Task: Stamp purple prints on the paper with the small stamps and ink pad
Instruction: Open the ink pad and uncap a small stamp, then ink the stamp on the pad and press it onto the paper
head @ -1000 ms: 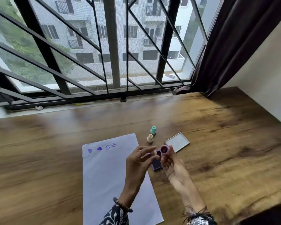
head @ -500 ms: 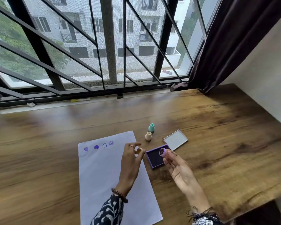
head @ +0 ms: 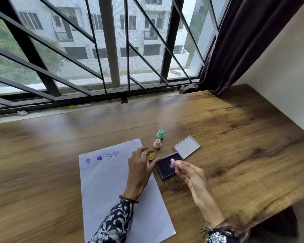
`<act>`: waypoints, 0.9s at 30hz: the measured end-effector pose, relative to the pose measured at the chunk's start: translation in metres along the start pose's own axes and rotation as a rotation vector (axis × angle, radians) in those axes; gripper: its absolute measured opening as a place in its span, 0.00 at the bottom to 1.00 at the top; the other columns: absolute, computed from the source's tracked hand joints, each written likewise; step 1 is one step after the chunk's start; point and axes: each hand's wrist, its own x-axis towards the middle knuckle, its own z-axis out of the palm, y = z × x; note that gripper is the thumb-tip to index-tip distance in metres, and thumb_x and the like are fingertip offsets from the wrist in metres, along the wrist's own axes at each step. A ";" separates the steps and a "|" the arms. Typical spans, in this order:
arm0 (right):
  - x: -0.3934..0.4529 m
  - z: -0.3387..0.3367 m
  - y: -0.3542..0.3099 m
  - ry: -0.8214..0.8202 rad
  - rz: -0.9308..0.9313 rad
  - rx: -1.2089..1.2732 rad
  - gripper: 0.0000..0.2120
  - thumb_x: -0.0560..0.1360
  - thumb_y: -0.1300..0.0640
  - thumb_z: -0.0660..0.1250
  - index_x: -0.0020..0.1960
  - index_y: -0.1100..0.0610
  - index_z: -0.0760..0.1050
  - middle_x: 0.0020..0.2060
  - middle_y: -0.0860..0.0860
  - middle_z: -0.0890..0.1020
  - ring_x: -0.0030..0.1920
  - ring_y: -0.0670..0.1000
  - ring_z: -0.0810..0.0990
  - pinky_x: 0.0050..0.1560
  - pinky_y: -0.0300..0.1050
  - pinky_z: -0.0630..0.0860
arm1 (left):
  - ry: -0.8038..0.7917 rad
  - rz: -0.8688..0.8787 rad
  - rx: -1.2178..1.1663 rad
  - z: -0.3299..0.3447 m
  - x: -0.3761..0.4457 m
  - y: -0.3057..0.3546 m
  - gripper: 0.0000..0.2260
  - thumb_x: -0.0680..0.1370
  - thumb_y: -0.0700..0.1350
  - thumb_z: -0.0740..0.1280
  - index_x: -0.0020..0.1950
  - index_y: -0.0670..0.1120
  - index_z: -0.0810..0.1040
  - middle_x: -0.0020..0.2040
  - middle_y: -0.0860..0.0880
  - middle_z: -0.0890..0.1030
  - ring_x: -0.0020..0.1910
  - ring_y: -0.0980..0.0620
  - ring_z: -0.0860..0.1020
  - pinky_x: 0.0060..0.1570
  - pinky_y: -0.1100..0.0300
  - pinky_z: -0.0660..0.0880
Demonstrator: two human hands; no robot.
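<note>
White paper point(head: 112, 186) lies on the wooden table point(head: 235, 155) with two purple hearts and two smiley prints point(head: 102, 157) along its top edge. My left hand point(head: 139, 171) rests over the paper's right edge, fingertips pinching a small yellow piece point(head: 150, 156). My right hand point(head: 191, 176) holds a lilac stamp point(head: 172, 163) tilted just above the dark purple ink pad point(head: 165, 170). The pad's open lid point(head: 186, 146) lies flat behind it. A cream stamp point(head: 157, 144) and a teal stamp point(head: 160, 134) stand upright beyond the pad.
A barred window point(head: 111, 50) runs along the table's far side. A dark curtain point(head: 244, 41) hangs at the right corner next to a white wall. The table's front right edge point(head: 253, 218) is close to my right wrist.
My hands have drawn apart. The left hand carried the yellow piece left and down to the paper's edge. The right hand lowered the lilac stamp over the ink pad.
</note>
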 end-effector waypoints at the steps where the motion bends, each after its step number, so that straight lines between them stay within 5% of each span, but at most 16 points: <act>1: -0.001 0.001 -0.001 0.011 -0.022 -0.045 0.04 0.70 0.65 0.70 0.43 0.62 0.82 0.37 0.54 0.86 0.37 0.46 0.83 0.36 0.33 0.79 | -0.021 0.044 0.040 0.000 -0.007 -0.002 0.20 0.70 0.56 0.70 0.56 0.46 0.77 0.59 0.44 0.77 0.56 0.44 0.73 0.50 0.52 0.68; 4: -0.007 0.009 -0.009 0.072 -0.125 -0.330 0.02 0.66 0.59 0.74 0.38 0.57 0.83 0.36 0.53 0.86 0.40 0.48 0.83 0.39 0.37 0.78 | -0.118 0.111 0.140 0.003 -0.026 -0.008 0.31 0.65 0.65 0.69 0.62 0.48 0.73 0.66 0.45 0.71 0.64 0.44 0.68 0.57 0.49 0.63; 9: -0.023 0.038 -0.041 0.176 -0.413 -1.067 0.04 0.66 0.54 0.73 0.38 0.54 0.82 0.38 0.51 0.84 0.39 0.50 0.80 0.39 0.41 0.72 | -0.099 0.108 0.120 0.007 -0.029 -0.012 0.30 0.64 0.61 0.73 0.62 0.49 0.72 0.66 0.46 0.70 0.65 0.46 0.65 0.58 0.56 0.55; 11: -0.031 0.049 -0.058 0.251 -0.623 -1.208 0.04 0.68 0.53 0.72 0.38 0.53 0.80 0.38 0.50 0.81 0.36 0.48 0.76 0.35 0.39 0.65 | -0.095 0.104 0.108 0.008 -0.029 -0.013 0.30 0.64 0.60 0.73 0.62 0.50 0.72 0.66 0.46 0.70 0.65 0.48 0.64 0.59 0.56 0.54; 14: -0.035 0.059 -0.066 0.404 -0.905 -1.236 0.06 0.69 0.55 0.72 0.36 0.54 0.78 0.35 0.51 0.79 0.31 0.52 0.76 0.32 0.39 0.66 | -0.082 0.110 0.109 0.011 -0.029 -0.016 0.31 0.64 0.61 0.73 0.62 0.51 0.72 0.66 0.46 0.71 0.65 0.50 0.62 0.59 0.56 0.54; 18: -0.018 0.054 -0.014 0.210 -0.541 -1.348 0.06 0.76 0.56 0.62 0.46 0.59 0.74 0.46 0.56 0.81 0.45 0.55 0.79 0.42 0.45 0.72 | -0.063 0.130 0.104 0.014 -0.029 -0.019 0.30 0.64 0.63 0.71 0.61 0.50 0.72 0.65 0.46 0.72 0.64 0.52 0.61 0.59 0.55 0.55; 27: 0.002 0.044 0.015 0.161 -0.608 -1.414 0.05 0.77 0.55 0.62 0.49 0.57 0.73 0.46 0.54 0.80 0.45 0.51 0.80 0.40 0.39 0.73 | -0.108 0.131 0.142 0.012 -0.030 -0.018 0.32 0.66 0.63 0.68 0.65 0.50 0.69 0.68 0.47 0.69 0.68 0.49 0.62 0.62 0.55 0.52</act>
